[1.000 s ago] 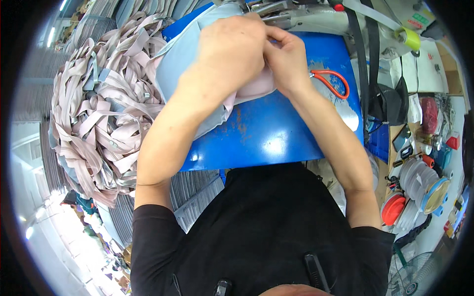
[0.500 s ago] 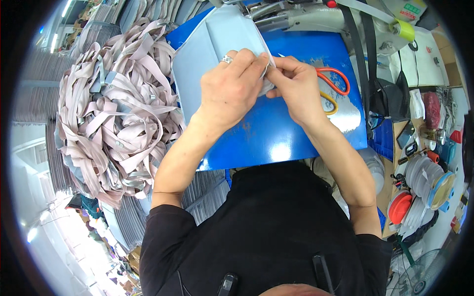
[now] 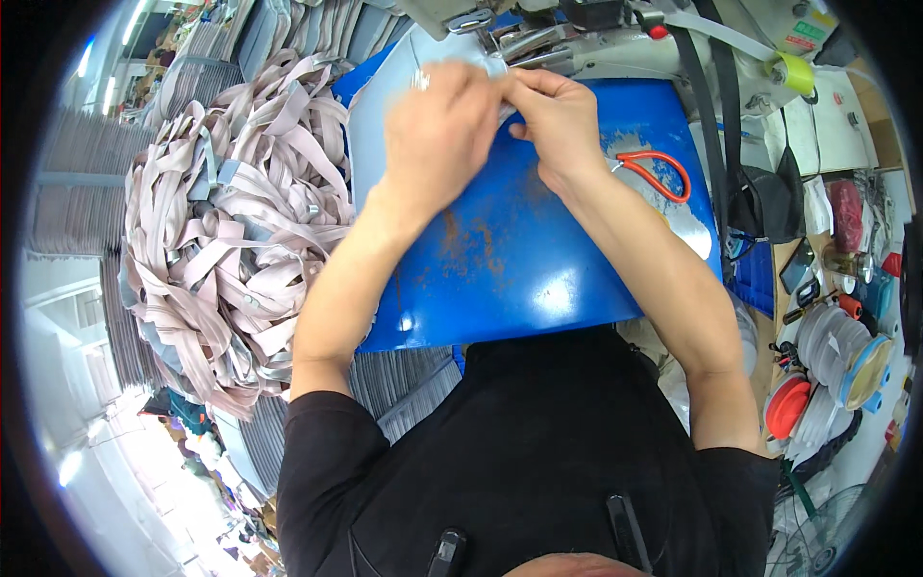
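A light grey-blue fabric panel (image 3: 377, 111) lies at the far side of the blue work surface, its far end beside the sewing machine's needle area (image 3: 481, 29). My left hand (image 3: 437, 130) is over the panel, its fingers curled and smeared by motion, so their grip is unclear. Thumb and forefinger of my right hand (image 3: 560, 120) pinch the panel's right edge, right beside the left fingertips. What lies between the two hands is mostly hidden. Scissors with a red handle loop (image 3: 663, 171) rest to the right of my right wrist, partly covered by it.
A large heap of pale pink zipper tape (image 3: 231, 231) fills the left side. Stacks of grey panels (image 3: 82, 178) stand beyond it. Black straps (image 3: 713, 125) hang at the right, near a yellow-green tape roll (image 3: 793, 72). Several spools (image 3: 832, 351) crowd the right-hand shelf.
Both hands have moved away from me with the panel, toward the sewing machine. The left hand has become blurred, and the scissors' yellow loop is now covered by my right forearm.
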### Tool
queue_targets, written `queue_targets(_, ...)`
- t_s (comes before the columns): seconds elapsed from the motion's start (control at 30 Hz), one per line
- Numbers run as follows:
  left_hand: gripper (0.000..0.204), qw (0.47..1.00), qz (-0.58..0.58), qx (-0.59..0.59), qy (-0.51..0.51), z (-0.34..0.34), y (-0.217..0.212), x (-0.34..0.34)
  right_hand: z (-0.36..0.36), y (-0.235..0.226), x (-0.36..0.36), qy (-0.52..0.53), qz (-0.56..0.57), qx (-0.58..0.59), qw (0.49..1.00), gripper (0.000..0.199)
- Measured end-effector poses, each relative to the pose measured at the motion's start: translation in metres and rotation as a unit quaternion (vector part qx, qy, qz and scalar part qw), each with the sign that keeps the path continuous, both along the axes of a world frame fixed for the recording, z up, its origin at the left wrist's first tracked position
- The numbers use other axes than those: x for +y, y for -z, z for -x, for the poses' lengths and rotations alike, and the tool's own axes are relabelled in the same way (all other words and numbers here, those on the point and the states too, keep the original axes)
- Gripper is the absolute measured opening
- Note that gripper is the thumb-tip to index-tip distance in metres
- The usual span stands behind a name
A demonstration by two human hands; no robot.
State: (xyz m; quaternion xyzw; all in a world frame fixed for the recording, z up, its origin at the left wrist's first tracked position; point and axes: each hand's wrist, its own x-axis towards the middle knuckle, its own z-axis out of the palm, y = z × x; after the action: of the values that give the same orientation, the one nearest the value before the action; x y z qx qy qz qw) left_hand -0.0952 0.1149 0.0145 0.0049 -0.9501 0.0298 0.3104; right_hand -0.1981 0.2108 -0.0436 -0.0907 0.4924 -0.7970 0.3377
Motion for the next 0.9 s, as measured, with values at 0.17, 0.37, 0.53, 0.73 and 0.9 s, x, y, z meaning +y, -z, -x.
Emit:
queue_targets(0.17,0.059,0.995,-0.095,0.001,0.043,-0.042,0.037,0.02,-0.005,0.001,-0.012,0.081,0.037,0.03,0.996,0.022)
queue_targets(0.37,0.078,0.992,-0.091,-0.081,-0.043,-0.033,0.023,0.015,-0.005,-0.008,-0.009,0.069,-0.061,0.051,0.994,0.023)
queue_targets(0.53,0.05,0.989,-0.125,-0.058,-0.045,-0.047,0.039,-0.018,-0.006,-0.012,-0.007,0.043,-0.096,0.077,0.992,0.024)
queue_targets(0.73,0.038,0.986,-0.043,-0.16,-0.004,-0.035,-0.013,0.035,-0.002,-0.012,-0.002,-0.009,-0.096,0.102,0.99,0.027)
queue_targets(0.9,0.025,0.979,-0.082,-0.181,0.035,-0.02,-0.027,0.045,0.005,-0.028,0.01,-0.085,-0.131,0.086,0.984,0.026)
